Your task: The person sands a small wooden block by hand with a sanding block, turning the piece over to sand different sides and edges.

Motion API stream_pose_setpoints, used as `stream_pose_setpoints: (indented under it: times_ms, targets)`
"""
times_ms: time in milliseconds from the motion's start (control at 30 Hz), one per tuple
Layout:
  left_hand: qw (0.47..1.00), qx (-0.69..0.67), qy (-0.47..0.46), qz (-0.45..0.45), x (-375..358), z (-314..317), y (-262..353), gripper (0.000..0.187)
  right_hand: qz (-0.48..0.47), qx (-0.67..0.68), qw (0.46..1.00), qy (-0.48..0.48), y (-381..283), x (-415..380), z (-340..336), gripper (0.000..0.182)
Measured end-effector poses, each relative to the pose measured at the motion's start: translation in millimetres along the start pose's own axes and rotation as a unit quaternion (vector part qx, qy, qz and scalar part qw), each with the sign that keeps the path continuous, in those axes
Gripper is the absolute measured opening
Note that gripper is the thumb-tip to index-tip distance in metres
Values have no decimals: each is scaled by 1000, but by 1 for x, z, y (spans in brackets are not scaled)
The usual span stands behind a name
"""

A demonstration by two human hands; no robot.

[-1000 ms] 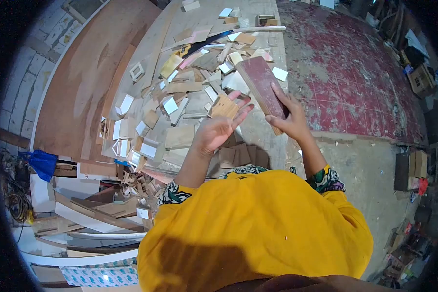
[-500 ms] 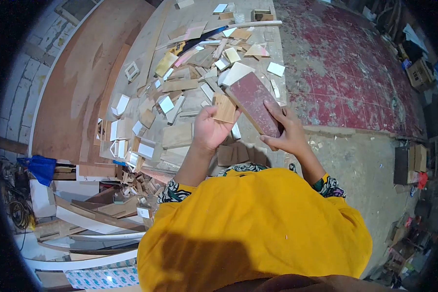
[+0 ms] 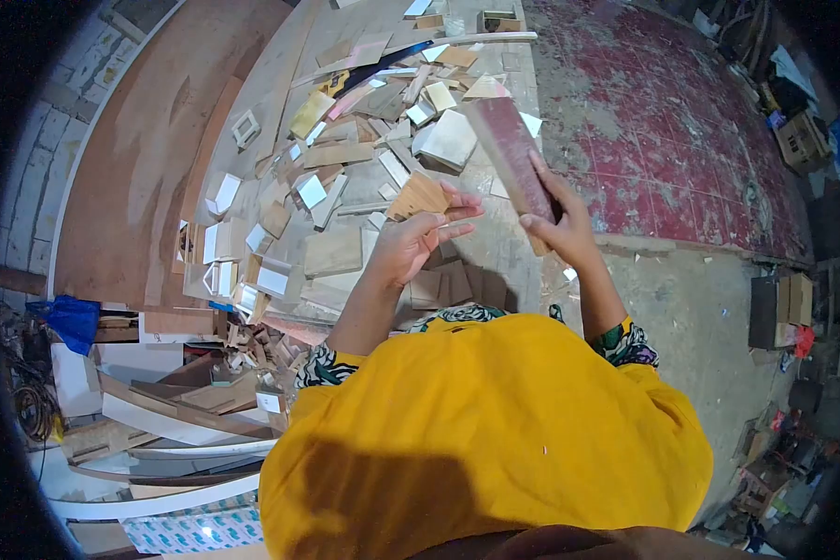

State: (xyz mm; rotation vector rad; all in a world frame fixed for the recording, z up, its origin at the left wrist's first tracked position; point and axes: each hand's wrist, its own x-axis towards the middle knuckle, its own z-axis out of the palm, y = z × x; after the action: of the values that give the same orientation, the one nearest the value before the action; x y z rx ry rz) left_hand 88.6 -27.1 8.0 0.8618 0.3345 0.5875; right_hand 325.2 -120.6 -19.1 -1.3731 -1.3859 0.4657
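Observation:
My left hand (image 3: 407, 250) grips a small piece of light-grained wood (image 3: 418, 196) between thumb and fingers, several of its fingers stretched out past the piece. In my right hand (image 3: 567, 222) is a long sanding block (image 3: 508, 140), its worn reddish face turned up and its pale wooden side toward the left. The block stands tilted and apart from the wood piece, with a gap between the two hands. Beneath them, wood offcuts cover much of the worktable (image 3: 518, 271), among them a thick pale block (image 3: 448, 140) and flat brown pieces (image 3: 457, 280) close to my body.
A handsaw (image 3: 375, 75) with a yellow-and-black handle lies among the offcuts. Large brown boards (image 3: 149, 159) lean on the left. Curved wood strips (image 3: 182, 415) and a blue bag (image 3: 70, 322) are at lower left. Cardboard boxes (image 3: 793, 299) stand at the right.
The sanding block has moved away from the wood piece, up and to the right, and turned more on edge. My left hand has tilted the piece, its fingers now spread.

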Motion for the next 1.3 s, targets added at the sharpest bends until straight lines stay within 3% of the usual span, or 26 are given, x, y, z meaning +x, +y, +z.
stream_pose_setpoints:
  times_ms: [67,300,433,500,633,700,733,800,833,900,933,967,1000,1033,1100,1167,1200,1267,1300]
  targets:
    - [1000,13,3,16,-2,1,2,35,14,55,998,12,2,-1,-3,85]
    - [988,103,58,104,-1,14,-1,31,13,8,1000,-8,2,-9,-6,85]
    - [985,122,58,110,-1,23,2,29,6,40,999,-11,-10,-9,-2,85]
    - [971,178,127,96,-3,30,4,22,-5,60,998,-10,-15,-9,-1,85]
    - [949,270,142,78,5,13,-2,21,-31,21,998,-55,-44,-6,-4,87]
    - [875,457,155,37,3,18,0,27,-28,-12,997,-68,-55,-6,1,87]
    - [875,457,153,37,4,16,-5,27,-22,-37,997,-68,-59,-5,6,87]
    - [795,576,183,-54,6,9,-17,32,-50,-86,992,-80,-62,-8,16,88]
    - [795,576,185,-53,5,7,-19,32,-51,-85,992,-81,-64,-11,20,88]
    - [708,676,116,170,3,7,-21,28,-110,-105,983,-104,-71,-16,27,84]
    - [688,690,123,189,2,11,-21,26,-115,-85,982,-121,-65,-11,23,86]
    - [687,690,123,189,-1,14,-18,26,-115,-85,982,-120,-58,-6,22,86]
    - [811,568,117,75,-4,18,-13,29,-69,-71,991,-94,-52,-1,22,87]
    - [900,420,107,-42,-6,20,-11,32,-23,-57,996,-68,-49,2,22,88]
    - [911,397,111,-34,0,14,-17,30,-25,-56,996,-57,-54,2,24,88]
    - [791,555,91,239,10,-5,-34,25,-52,-74,986,-142,-69,-6,25,89]
    - [791,555,92,238,8,-6,-37,25,-126,-94,979,-129,-75,-12,28,89]
    - [691,660,127,266,3,-9,-38,20,-121,-77,983,-115,-66,-5,26,88]
    - [690,660,127,267,-1,4,-28,20,-117,-62,986,-103,-58,0,24,87]
